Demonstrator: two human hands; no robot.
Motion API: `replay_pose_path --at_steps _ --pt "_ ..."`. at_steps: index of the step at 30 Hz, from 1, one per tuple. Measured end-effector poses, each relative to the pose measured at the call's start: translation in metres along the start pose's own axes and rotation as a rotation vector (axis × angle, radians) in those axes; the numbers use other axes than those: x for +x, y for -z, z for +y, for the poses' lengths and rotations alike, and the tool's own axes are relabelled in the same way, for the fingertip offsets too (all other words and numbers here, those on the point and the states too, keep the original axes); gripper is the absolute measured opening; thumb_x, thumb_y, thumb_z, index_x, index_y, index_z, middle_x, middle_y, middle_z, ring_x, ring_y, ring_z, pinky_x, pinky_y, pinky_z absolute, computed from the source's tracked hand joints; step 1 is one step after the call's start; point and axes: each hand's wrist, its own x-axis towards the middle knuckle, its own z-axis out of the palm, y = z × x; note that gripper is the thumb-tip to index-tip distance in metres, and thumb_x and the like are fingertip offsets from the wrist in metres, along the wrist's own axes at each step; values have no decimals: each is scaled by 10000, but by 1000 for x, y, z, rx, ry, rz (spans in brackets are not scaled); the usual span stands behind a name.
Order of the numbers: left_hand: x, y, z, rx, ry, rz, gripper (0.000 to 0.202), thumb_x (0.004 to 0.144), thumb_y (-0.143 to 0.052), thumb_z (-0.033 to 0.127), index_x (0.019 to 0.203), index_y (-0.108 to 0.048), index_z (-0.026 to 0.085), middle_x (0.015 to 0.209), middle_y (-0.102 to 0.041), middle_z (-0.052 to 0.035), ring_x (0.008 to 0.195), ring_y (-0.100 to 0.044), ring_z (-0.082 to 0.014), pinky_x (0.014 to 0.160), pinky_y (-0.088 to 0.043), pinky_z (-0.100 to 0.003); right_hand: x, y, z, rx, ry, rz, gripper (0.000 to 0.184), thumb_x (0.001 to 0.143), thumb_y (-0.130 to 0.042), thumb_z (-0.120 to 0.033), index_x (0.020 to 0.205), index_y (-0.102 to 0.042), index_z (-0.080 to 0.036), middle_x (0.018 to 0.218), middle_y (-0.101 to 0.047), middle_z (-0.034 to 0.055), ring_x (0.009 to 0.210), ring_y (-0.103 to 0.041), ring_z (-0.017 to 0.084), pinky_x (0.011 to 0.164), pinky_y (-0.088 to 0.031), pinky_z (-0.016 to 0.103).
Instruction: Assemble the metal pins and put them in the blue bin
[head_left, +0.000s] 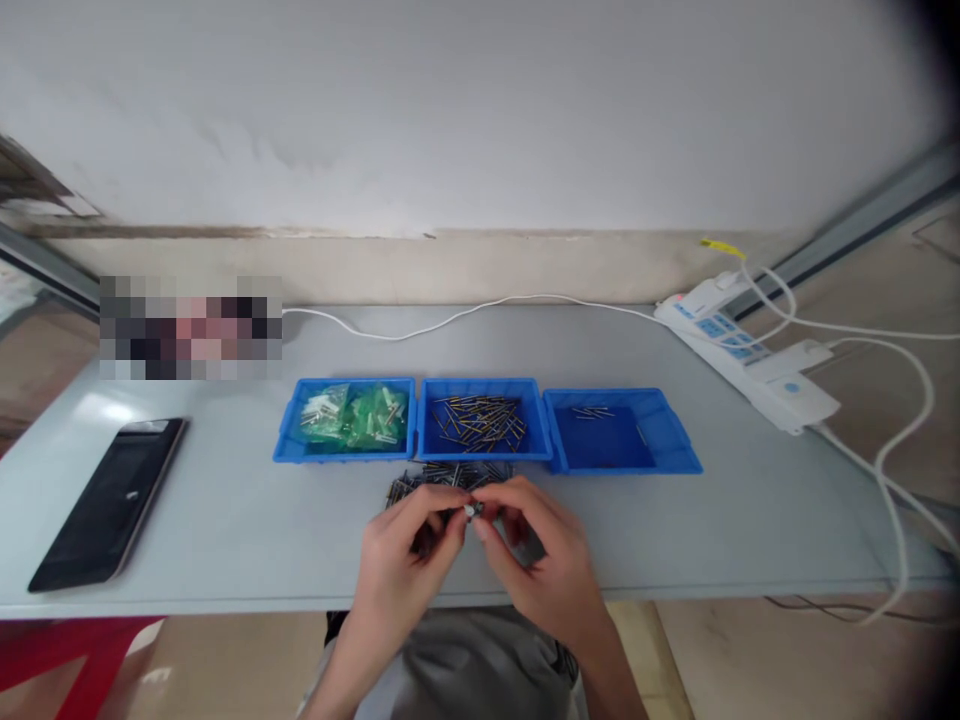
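Observation:
My left hand [409, 550] and my right hand [536, 555] meet just above the table's front edge, fingertips pinched together on a small silvery metal part [471, 510]. Right behind them lies a loose pile of thin dark metal pins [450, 475] on the grey table [225, 520]. Three blue bins stand in a row beyond the pile: the left bin [289, 440] holds green and clear bags of parts, the middle bin [424, 430] holds several pins, the right bin [675, 440] holds a few pins.
A dark tablet [109, 500] lies at the table's left front. A white power strip [739, 360] with white cables [465, 312] sits at the right rear, with one cable hanging off the right edge. A wall runs behind the table.

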Motion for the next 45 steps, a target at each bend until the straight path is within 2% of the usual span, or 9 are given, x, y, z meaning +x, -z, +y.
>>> replay_pose_path --at_steps 10,19,22,26,29,32,37,39,45 --pt "0 0 -3 -24 57 -9 115 972 -719 161 1010 -805 227 732 -751 20 523 -599 -87 526 -494 -163 -1 -4 4 -40 34 5 137 1034 -664 -151 1121 -710 -247 888 -716 -6 666 -595 119 626 -515 244" --pt "1 0 -1 -32 33 -31 127 968 -713 165 1019 -813 223 770 -774 4 523 -600 -91 524 -504 -174 -1 -4 1 -39 85 37 111 1032 -668 -154 1063 -715 -249 869 -739 -3 643 -625 118 583 -519 238" --pt "2 1 2 -23 36 2 123 969 -732 184 1053 -811 228 735 -755 17 514 -595 -87 507 -486 -165 2 5 -1 -99 122 175 151 1011 -692 -135 1081 -717 -265 851 -738 -11 598 -597 116 551 -506 239" --pt "2 0 4 -17 48 41 108 986 -714 193 1026 -810 224 722 -749 14 503 -584 -85 494 -472 -167 14 31 -2 -426 45 526 108 1011 -733 -174 1070 -744 -264 806 -718 -17 547 -528 114 582 -487 266" --pt "2 0 4 -16 45 49 120 1003 -696 207 1012 -814 222 729 -746 8 516 -591 -90 495 -469 -175 16 45 1 -603 -18 588 133 1026 -742 -230 1157 -749 -249 824 -715 -9 546 -497 116 623 -484 281" --pt "2 1 4 -11 62 65 138 1023 -679 227 993 -813 227 715 -726 15 523 -594 -91 501 -464 -178 4 42 5 -590 18 504 174 1032 -735 -223 1204 -735 -250 788 -693 -24 536 -498 116 620 -485 272" --pt "0 2 3 -24 122 85 154 1046 -667 255 993 -808 225 769 -759 0 552 -626 -93 532 -494 -179 -18 20 14 -458 109 52 69 1056 -694 -226 1114 -727 -241 809 -701 -9 680 -676 150 667 -530 268" --pt "-1 2 2 -28 127 79 158 1049 -666 262 995 -809 223 807 -782 -10 559 -634 -94 536 -501 -179 -20 16 16 -470 92 -67 79 1076 -661 -271 1086 -730 -235 847 -707 8 727 -707 171 696 -546 286" --pt "-1 1 1 -36 161 63 174 1055 -658 286 1006 -810 216 816 -797 -13 539 -641 -92 518 -501 -180 -18 13 20 -501 53 -114 225 1138 -538 -301 1030 -724 -238 861 -702 11 708 -700 163 673 -517 286"
